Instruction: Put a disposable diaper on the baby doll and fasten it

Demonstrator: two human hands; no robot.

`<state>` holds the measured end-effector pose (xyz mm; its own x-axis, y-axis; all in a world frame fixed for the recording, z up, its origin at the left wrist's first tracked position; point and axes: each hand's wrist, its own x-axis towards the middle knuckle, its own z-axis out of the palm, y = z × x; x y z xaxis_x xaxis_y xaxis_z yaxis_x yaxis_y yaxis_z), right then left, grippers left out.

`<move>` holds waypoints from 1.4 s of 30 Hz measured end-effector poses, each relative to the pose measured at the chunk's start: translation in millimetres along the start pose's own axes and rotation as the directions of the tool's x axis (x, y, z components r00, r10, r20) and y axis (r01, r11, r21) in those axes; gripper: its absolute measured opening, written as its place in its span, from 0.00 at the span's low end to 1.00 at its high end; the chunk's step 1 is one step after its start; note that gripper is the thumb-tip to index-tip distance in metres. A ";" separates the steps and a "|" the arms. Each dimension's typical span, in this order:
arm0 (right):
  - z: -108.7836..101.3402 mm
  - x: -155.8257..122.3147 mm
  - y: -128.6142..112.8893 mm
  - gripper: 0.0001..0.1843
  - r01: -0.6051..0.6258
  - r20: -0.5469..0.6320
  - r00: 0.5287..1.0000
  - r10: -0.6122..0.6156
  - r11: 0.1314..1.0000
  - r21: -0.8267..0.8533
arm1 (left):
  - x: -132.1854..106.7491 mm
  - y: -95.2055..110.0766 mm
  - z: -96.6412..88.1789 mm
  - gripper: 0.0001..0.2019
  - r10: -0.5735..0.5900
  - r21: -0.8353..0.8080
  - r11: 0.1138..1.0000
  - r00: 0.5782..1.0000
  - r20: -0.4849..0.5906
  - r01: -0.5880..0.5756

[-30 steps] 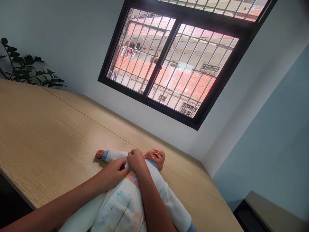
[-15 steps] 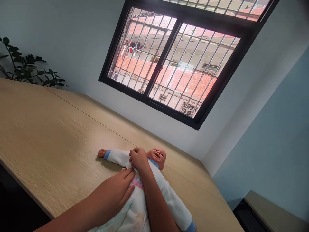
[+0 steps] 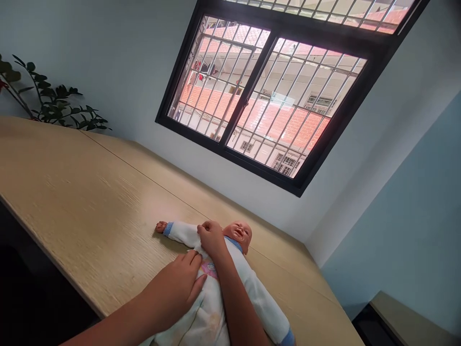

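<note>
A baby doll (image 3: pixel 239 235) in a white long-sleeved outfit (image 3: pixel 248 274) with blue cuffs and collar lies face up on the table. My right hand (image 3: pixel 212 238) is closed at the doll's upper chest near the shoulder, its fingertips pinched on the outfit's fabric. Lower down, my left hand (image 3: pixel 176 283) rests on the side of the doll's body, with the thumb apart from the lightly bent fingers. A pink printed patch (image 3: pixel 209 269) shows between the two hands. One doll arm stretches out left, the other down toward the right. My right forearm covers part of the torso.
The wooden table (image 3: pixel 90 202) has a seam along its far side, and its near edge slopes down at left. A leafy plant (image 3: pixel 65 105) stands beyond it. Behind is a barred, black-framed window (image 3: pixel 230 144). A low dark-fronted cabinet (image 3: pixel 403 317) is at lower right.
The whole view has shifted slightly, so everything sits a little further right. My left hand's fingers look somewhat more bent. My right hand stays at the doll's upper chest.
</note>
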<state>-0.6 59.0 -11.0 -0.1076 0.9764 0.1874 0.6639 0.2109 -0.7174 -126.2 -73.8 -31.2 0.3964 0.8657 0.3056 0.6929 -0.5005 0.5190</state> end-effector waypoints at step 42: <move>-85.9 -107.2 54.3 0.17 0.091 -0.148 0.986 -0.079 0.993 0.078 | 10.0 -29.9 13.6 0.26 0.222 0.299 0.940 0.960 -0.168 -0.165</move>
<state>110.6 -38.3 -12.4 -0.0492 0.9389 0.3405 0.5918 0.3021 -0.7473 -134.8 -50.1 -54.6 0.4333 0.7193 0.5430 0.7659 -0.6115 0.1987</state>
